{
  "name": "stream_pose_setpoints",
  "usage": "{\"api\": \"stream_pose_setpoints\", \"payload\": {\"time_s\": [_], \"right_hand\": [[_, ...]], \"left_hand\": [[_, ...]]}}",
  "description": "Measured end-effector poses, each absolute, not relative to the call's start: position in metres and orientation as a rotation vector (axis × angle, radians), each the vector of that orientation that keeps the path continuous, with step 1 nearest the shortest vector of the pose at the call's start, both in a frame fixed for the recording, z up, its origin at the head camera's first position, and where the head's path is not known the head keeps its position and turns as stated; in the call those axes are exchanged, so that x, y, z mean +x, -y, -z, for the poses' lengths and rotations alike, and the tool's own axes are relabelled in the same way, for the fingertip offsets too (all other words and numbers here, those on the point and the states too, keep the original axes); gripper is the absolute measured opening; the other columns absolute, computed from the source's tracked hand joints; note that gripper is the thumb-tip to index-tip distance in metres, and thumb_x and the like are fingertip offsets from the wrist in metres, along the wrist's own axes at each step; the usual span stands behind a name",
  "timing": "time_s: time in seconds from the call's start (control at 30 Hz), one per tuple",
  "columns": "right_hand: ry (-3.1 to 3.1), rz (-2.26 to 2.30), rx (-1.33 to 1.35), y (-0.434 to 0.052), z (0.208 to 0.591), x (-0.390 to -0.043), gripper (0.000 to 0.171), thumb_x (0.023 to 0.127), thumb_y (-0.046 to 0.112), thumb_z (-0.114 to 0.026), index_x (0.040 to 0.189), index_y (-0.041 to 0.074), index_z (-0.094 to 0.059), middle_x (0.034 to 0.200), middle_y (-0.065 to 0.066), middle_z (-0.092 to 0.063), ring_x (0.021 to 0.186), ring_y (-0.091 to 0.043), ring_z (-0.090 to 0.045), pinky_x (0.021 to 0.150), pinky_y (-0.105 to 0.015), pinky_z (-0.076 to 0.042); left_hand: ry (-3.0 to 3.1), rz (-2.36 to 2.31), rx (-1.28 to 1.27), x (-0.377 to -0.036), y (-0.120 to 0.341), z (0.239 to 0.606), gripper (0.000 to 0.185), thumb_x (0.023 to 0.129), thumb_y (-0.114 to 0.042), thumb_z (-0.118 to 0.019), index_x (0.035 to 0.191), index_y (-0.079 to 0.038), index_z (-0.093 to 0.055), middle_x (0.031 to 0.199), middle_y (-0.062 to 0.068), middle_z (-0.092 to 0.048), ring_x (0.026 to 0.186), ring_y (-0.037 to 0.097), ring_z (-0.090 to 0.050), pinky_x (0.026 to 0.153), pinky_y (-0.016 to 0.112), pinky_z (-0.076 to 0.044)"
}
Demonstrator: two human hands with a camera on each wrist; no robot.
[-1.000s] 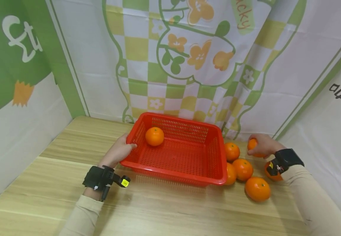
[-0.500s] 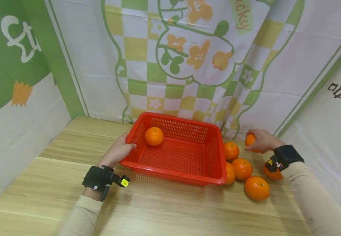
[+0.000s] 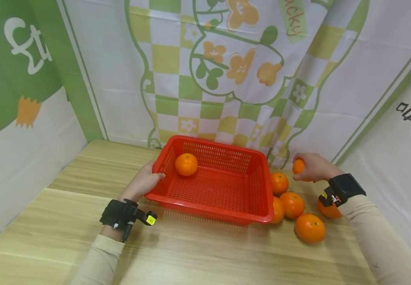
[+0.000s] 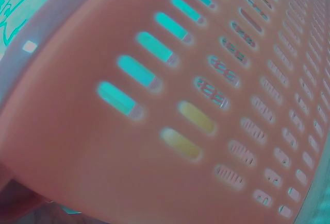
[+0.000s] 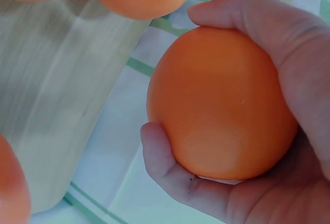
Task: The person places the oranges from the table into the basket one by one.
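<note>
My left hand [image 3: 142, 182] grips the left rim of a red perforated plastic basket [image 3: 207, 213], with the thumb over the edge. Only the basket's slotted wall [image 4: 118, 157] fills the left wrist view; the hand's fingers are hidden there. A single orange [image 3: 186, 164] lies inside, near the basket's left end. At the table's back right, my right hand [image 3: 317, 166] holds another orange [image 5: 221, 105], thumb and fingers curled around it. In the right wrist view it appears over the cloth beyond the table edge.
Several more oranges lie right of the basket, among them a front orange [image 3: 310, 228] and one orange [image 3: 328, 209] partly hidden by the right wrist. Behind the wooden table [image 3: 205, 253] hangs a checkered curtain [image 3: 226, 107]. Cloth walls flank both sides.
My right hand has shifted slightly left and back with the orange, away from the orange by its wrist. The left hand and basket have stayed put.
</note>
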State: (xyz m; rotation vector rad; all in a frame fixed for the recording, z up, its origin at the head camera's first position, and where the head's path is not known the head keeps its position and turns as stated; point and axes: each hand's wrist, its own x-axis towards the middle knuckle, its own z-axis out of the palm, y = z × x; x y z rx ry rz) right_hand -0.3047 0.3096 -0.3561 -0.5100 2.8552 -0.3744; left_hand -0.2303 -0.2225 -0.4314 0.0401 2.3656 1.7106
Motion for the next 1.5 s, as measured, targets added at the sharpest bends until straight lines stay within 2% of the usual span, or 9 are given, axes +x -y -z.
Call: {"api": "stream_pose_setpoints", "payload": {"time_s": [0.13, 0.3, 0.4, 0.73, 0.97, 1.2, 1.37, 1.5], "right_hand": [[-2.884, 0.331, -0.557, -0.303, 0.353, -0.304, 0.048, 0.082, 0.023, -0.083, 0.119, 0.002, -0.062, 0.092, -0.01, -0.062, 0.061, -0.017, -0.058, 0.052, -0.031, -0.054], [-2.954, 0.235, -0.702, -0.291, 0.348, -0.301, 0.044, 0.08, 0.023, -0.085, 0.115, 0.003, -0.066, 0.089, -0.005, -0.063, 0.074, -0.019, -0.056, 0.064, -0.031, -0.047], [-2.97, 0.207, -0.774, -0.284, 0.345, -0.299, 0.048, 0.079, 0.023, -0.086, 0.116, 0.0, -0.067, 0.091, -0.006, -0.065, 0.078, -0.02, -0.056, 0.069, -0.032, -0.045], [-2.976, 0.231, -0.849, -0.262, 0.335, -0.296, 0.048, 0.076, 0.019, -0.087, 0.116, 0.0, -0.067, 0.087, -0.007, -0.065, 0.074, -0.019, -0.056, 0.065, -0.03, -0.046], [-2.982, 0.251, -0.857, -0.251, 0.332, -0.296, 0.044, 0.076, 0.017, -0.086, 0.114, 0.005, -0.066, 0.086, -0.004, -0.064, 0.072, -0.018, -0.054, 0.064, -0.029, -0.045], [-3.005, 0.277, -0.904, -0.238, 0.327, -0.295, 0.042, 0.077, 0.016, -0.086, 0.112, 0.006, -0.065, 0.085, -0.004, -0.066, 0.072, -0.018, -0.056, 0.065, -0.03, -0.045], [-2.992, 0.303, -0.917, -0.226, 0.323, -0.293, 0.041, 0.079, 0.02, -0.087, 0.113, 0.008, -0.068, 0.09, -0.004, -0.068, 0.074, -0.018, -0.058, 0.066, -0.03, -0.047], [-2.985, 0.284, -0.909, -0.217, 0.322, -0.294, 0.045, 0.08, 0.022, -0.086, 0.118, 0.006, -0.068, 0.09, -0.005, -0.066, 0.074, -0.018, -0.057, 0.065, -0.029, -0.047]], "left_hand": [[-2.367, -1.708, 0.039, -0.23, 0.223, 0.431, 0.058, 0.105, -0.009, -0.046, 0.159, 0.003, -0.029, 0.145, 0.031, -0.056, 0.118, 0.043, -0.069, 0.093, 0.051, -0.063], [-2.362, -1.706, 0.039, -0.23, 0.223, 0.432, 0.058, 0.105, -0.009, -0.046, 0.159, 0.003, -0.029, 0.146, 0.032, -0.055, 0.119, 0.044, -0.069, 0.093, 0.051, -0.064], [-2.365, -1.703, 0.031, -0.23, 0.222, 0.432, 0.058, 0.105, -0.01, -0.046, 0.159, 0.003, -0.029, 0.146, 0.032, -0.055, 0.119, 0.044, -0.068, 0.093, 0.051, -0.064], [-2.37, -1.692, 0.027, -0.231, 0.223, 0.433, 0.058, 0.105, -0.011, -0.046, 0.159, 0.002, -0.028, 0.146, 0.031, -0.055, 0.119, 0.043, -0.068, 0.092, 0.049, -0.064], [-2.368, -1.685, 0.012, -0.231, 0.223, 0.433, 0.058, 0.105, -0.011, -0.047, 0.159, 0.002, -0.028, 0.146, 0.031, -0.056, 0.118, 0.042, -0.07, 0.091, 0.048, -0.064], [-2.371, -1.688, 0.019, -0.23, 0.222, 0.432, 0.058, 0.105, -0.011, -0.047, 0.159, 0.003, -0.028, 0.146, 0.031, -0.055, 0.119, 0.043, -0.069, 0.092, 0.049, -0.064], [-2.37, -1.696, 0.02, -0.231, 0.222, 0.432, 0.057, 0.105, -0.01, -0.046, 0.158, 0.003, -0.03, 0.146, 0.031, -0.056, 0.119, 0.043, -0.069, 0.092, 0.049, -0.064], [-2.373, -1.701, 0.029, -0.231, 0.223, 0.433, 0.056, 0.105, -0.01, -0.047, 0.157, 0.003, -0.03, 0.145, 0.031, -0.056, 0.118, 0.043, -0.069, 0.092, 0.049, -0.064]]}}
